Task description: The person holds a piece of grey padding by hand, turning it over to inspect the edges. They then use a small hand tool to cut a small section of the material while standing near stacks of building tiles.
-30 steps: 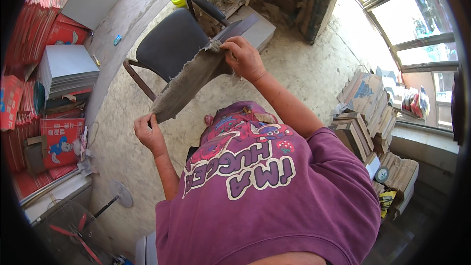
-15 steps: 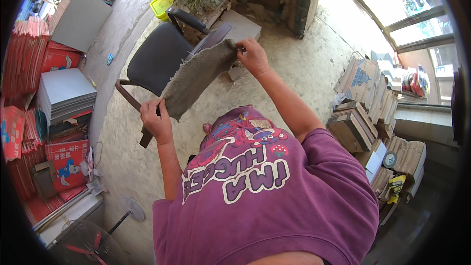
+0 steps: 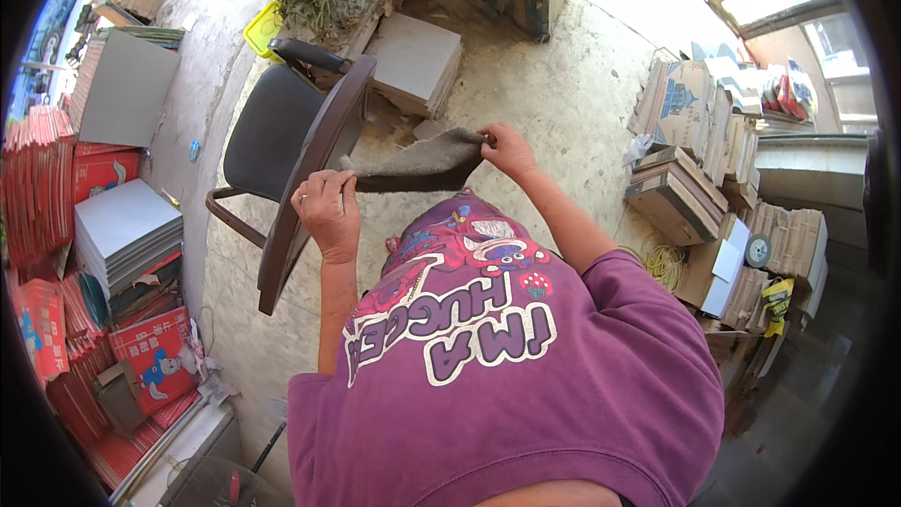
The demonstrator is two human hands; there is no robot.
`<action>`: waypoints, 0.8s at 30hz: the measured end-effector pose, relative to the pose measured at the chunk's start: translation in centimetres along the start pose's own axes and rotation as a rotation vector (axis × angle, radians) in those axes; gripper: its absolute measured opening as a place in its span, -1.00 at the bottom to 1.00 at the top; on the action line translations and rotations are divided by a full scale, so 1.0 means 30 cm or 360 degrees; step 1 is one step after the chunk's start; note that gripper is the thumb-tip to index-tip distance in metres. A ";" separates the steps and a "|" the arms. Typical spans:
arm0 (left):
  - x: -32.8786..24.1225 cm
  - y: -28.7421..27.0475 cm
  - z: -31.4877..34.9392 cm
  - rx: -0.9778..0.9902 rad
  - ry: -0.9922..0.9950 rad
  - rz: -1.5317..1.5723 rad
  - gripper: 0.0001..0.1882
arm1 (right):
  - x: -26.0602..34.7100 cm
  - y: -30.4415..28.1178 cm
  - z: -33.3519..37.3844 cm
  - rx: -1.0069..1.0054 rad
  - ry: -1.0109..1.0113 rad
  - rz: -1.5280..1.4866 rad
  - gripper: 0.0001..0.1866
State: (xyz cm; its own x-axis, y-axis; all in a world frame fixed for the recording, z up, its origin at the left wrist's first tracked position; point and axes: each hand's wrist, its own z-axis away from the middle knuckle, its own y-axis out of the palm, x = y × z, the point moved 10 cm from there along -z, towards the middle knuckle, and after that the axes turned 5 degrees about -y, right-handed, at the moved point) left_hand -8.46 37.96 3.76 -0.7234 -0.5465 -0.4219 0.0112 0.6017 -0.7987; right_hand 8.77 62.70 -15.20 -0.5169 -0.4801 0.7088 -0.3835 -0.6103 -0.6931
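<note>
Between my two hands a grey-brown cloth (image 3: 422,161) with a frayed edge hangs stretched and slightly sagging. My left hand (image 3: 328,214) pinches its left corner, close beside the dark armrest of the chair. The opposite corner is gripped between the thumb and fingers of my right hand (image 3: 509,152). Behind and left of the cloth stands a chair (image 3: 270,127) with a black seat and brown arms. Most of the cloth's underside faces away and cannot be seen.
Stacked grey-topped boards (image 3: 413,56) lie beyond the chair, near dried plants (image 3: 327,0) and a yellow basin (image 3: 265,30). Red boxes (image 3: 155,357) and grey-topped piles (image 3: 131,221) line the left. Cardboard cartons (image 3: 680,197) and coiled cord (image 3: 664,268) are on the right.
The cloth has dropped from a steep slant to nearly level and come closer to my body. My right hand has lowered and moved right. The view has shifted, showing more of the chair's near arm.
</note>
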 end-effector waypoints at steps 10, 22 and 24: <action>-0.198 0.276 0.025 0.0439 0.0022 0.0455 -0.90 | -0.410 -0.243 0.219 -0.0369 0.0442 -0.0230 -0.80; -0.344 0.609 0.075 0.1137 -0.0184 0.0941 -0.90 | -0.583 -0.448 0.424 -0.0784 0.0747 -0.0620 -0.79; -0.353 0.667 0.085 0.1255 -0.0306 0.1140 -0.90 | -0.615 -0.459 0.441 -0.0881 0.0722 -0.0745 -0.79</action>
State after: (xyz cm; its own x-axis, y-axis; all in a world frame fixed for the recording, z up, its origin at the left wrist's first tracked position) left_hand 1.20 54.31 -8.85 -0.2524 -0.3402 -0.9058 0.8790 0.3108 -0.3616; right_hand 33.72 71.62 -17.01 -0.4229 0.1154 0.8988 -0.8916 -0.2302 -0.3899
